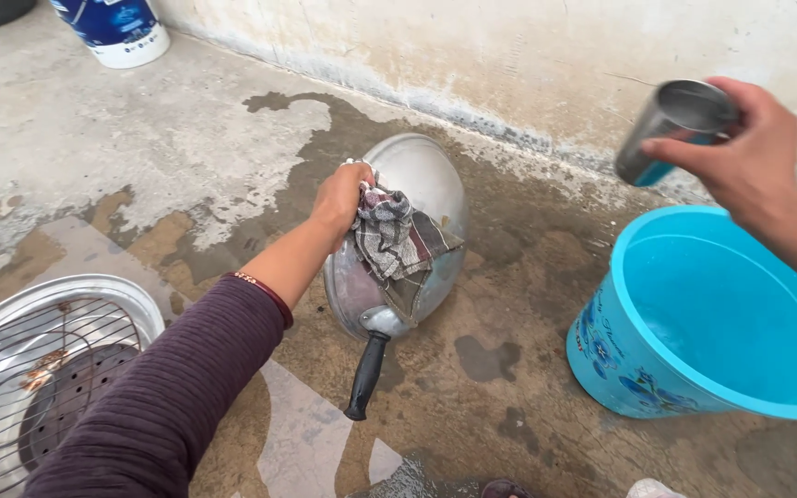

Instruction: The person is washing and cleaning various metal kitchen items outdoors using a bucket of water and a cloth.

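Observation:
My left hand grips the rim of a steel pan together with a striped checked cloth. The pan stands tilted on its edge on the wet concrete floor, its black handle pointing down toward me. The cloth hangs over the pan's surface. My right hand is raised at the upper right, holding a steel cup tipped sideways above a blue plastic bucket. The left arm wears a dark purple sleeve and a thin bangle.
A round metal tray with a wire rack lies at the lower left. A white and blue container stands at the top left by the pale wall. Damp patches darken the floor around the pan.

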